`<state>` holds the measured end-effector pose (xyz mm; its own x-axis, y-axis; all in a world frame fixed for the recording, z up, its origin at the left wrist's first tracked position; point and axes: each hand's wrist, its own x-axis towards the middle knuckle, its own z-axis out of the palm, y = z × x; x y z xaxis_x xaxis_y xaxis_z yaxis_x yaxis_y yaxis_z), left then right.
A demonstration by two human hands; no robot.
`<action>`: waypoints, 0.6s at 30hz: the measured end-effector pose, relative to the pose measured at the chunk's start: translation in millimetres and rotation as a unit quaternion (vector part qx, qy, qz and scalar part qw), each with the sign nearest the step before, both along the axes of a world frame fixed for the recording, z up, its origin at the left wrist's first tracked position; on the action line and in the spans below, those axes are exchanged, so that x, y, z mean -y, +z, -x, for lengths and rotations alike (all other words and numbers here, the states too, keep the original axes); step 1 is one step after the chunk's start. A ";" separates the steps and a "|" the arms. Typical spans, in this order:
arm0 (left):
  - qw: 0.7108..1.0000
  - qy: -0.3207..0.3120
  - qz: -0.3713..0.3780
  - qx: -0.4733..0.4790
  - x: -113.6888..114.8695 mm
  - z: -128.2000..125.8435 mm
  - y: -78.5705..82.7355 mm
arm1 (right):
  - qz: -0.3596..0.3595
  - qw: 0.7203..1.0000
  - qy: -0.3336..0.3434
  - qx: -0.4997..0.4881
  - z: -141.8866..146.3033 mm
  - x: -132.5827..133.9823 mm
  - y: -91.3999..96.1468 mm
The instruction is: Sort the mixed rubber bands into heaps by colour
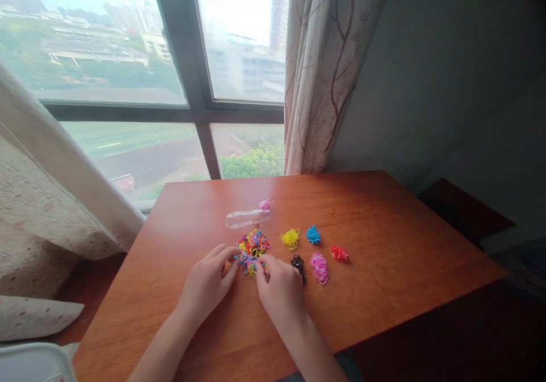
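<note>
On the wooden table lies a mixed pile of small coloured rubber bands [255, 242]. My left hand [210, 275] is at the pile's left side, its thumb and fingertips drawn close together; what lies between them is too small to tell. At the pile's right edge, my right hand [280, 284] pinches what looks like a pink rubber band [251, 262]. Sorted by colour to the right are a yellow heap [290, 238], a blue heap [313, 234], a red heap [339, 253] and a pink heap [319, 268]. A black heap [298, 265] is partly hidden behind my right hand.
A clear plastic container [243, 218] lies behind the pile, with a pink piece [265, 204] at its right end. The wooden table [396, 245] reaches to a window [170, 115] with curtains [315, 75]. A white-rimmed object [36, 351] shows at the lower left.
</note>
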<state>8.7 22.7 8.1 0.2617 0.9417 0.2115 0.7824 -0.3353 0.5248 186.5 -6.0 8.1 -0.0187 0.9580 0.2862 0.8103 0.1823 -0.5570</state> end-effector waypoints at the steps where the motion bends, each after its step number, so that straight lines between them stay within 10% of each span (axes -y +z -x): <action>1: 1.000 -0.001 0.000 0.000 0.1 -0.6 0.2 | -0.002 1.000 0.004 -0.011 -1.0 0.2 1.1; 18: 0.964 -0.014 0.137 0.225 5.7 -13.3 11.7 | -0.044 0.987 0.027 -0.150 -8.3 -3.4 9.0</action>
